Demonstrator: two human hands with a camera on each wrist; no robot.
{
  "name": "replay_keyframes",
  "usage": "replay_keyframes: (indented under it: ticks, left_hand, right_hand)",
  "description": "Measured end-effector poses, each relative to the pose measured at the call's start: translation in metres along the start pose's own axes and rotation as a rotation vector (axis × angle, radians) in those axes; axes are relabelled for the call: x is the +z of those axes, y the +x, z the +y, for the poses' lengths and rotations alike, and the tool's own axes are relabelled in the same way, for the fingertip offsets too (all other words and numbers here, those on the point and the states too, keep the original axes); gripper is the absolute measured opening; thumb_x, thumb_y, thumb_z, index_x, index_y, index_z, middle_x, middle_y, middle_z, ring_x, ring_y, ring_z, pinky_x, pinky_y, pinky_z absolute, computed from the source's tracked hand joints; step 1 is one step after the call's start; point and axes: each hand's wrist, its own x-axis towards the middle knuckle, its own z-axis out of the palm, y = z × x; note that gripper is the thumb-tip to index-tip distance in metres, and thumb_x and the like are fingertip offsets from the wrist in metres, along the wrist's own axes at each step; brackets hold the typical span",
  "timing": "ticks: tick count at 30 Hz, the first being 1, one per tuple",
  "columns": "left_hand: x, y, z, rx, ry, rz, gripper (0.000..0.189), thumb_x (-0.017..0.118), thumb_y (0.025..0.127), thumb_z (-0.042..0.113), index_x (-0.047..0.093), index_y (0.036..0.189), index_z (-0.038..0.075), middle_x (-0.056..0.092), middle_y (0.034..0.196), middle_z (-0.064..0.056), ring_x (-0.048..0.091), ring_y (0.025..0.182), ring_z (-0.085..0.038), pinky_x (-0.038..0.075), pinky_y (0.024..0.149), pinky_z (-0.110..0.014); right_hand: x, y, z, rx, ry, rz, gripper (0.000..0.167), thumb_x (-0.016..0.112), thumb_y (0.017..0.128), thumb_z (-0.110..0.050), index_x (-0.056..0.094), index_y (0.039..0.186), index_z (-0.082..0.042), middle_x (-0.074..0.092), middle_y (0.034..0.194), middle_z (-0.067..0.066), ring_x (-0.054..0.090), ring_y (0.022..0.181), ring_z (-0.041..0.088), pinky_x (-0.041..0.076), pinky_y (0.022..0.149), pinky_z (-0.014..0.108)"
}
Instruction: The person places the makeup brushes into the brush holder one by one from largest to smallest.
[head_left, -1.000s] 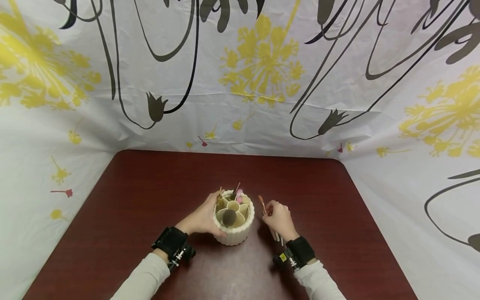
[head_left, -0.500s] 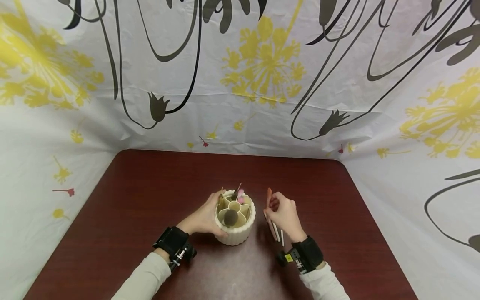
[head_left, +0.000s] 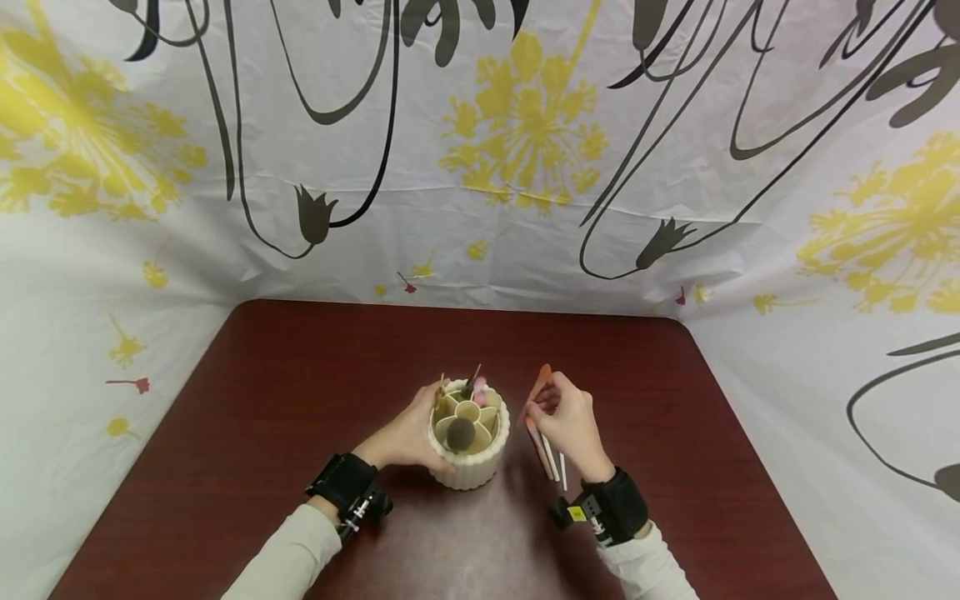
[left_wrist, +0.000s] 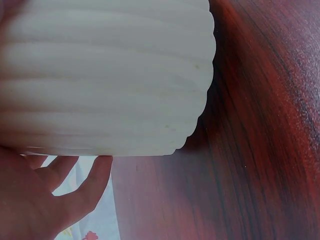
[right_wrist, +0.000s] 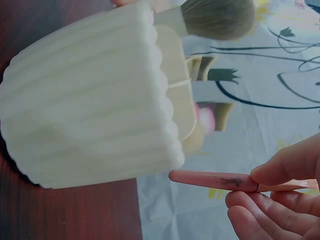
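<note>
A cream ribbed brush holder [head_left: 467, 475] with petal-shaped compartments stands on the table, a large fluffy makeup brush [right_wrist: 220, 19] and several other tools sticking up from it. My left hand [head_left: 405, 433] grips its left side, thumb at the front and fingers behind. To the right of the holder, my right hand [head_left: 570, 421] pinches a slim pink-handled makeup brush [right_wrist: 215, 180] between thumb and fingers. The pink handle end points toward the holder's rim in the right wrist view, close beside it. In the head view the brush's orange end slants up and right.
Several slim pink and white tools [head_left: 550, 454] lie on the dark red wooden table [head_left: 360, 350] beneath and beside my right hand. A white cloth [head_left: 480, 250] with yellow and grey flower prints hangs behind the table and along its sides.
My right hand has shifted slightly right and away from me, and the brush has turned so its handle end leans left toward the holder. My left hand keeps its grip.
</note>
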Motion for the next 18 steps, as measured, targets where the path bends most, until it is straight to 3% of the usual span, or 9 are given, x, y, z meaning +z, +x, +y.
replay_keyframes:
  ticks: [18]
  left_hand:
    - [-0.001, 0.000, -0.003, -0.002, 0.018, 0.007, 0.128, 0.089, 0.041, 0.035, 0.016, 0.142, 0.003, 0.023, 0.142, -0.017, 0.033, 0.125, -0.026, 0.033, 0.098, -0.043]
  right_hand:
    - [0.009, 0.005, -0.016, -0.065, 0.055, -0.001, 0.021, 0.068, 0.073, 0.004, 0.055, 0.087, -0.004, 0.065, 0.074, 0.008, 0.064, 0.067, 0.014, 0.051, 0.061, 0.022]
